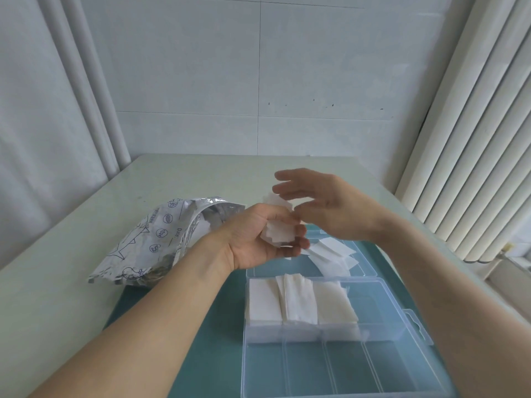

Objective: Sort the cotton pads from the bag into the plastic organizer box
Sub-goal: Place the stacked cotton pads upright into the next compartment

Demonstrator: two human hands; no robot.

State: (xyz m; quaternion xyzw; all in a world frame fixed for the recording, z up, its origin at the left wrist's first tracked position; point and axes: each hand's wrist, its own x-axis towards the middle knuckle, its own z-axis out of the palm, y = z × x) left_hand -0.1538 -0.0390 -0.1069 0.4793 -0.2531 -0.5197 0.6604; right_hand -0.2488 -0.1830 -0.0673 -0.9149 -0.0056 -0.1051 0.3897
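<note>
Your left hand [260,239] has its fingers curled round a small stack of white cotton pads [277,229], palm turned up, the pads fanning out above and between the fingertips. Your right hand [324,208] hovers just to the right of that stack with its fingers straight and spread, blurred; the thumb side comes close to the pads, but you cannot tell whether it touches them, and it grips nothing.

Just below and to the right of your hands, a few loose pads [330,255] lie in the far part of the clear plastic organizer box [402,320], which seems to be its opened lid. Nearer to you, the box's far row of compartments holds three batches of pads [298,300] side by side, some of them leaning or overlapping at the dividers. The near row of compartments shows only the clear plastic.

To the left of your left hand, the crinkled silver foil bag [149,242] lies on its side with its mouth open toward the hands, printed with dark blue outline drawings. The box sits on a teal mat [207,326], which lies on a pale table [71,254]. Behind the table is a white panelled wall [258,67], and at the far right stand the white ribs of a radiator [474,139]
</note>
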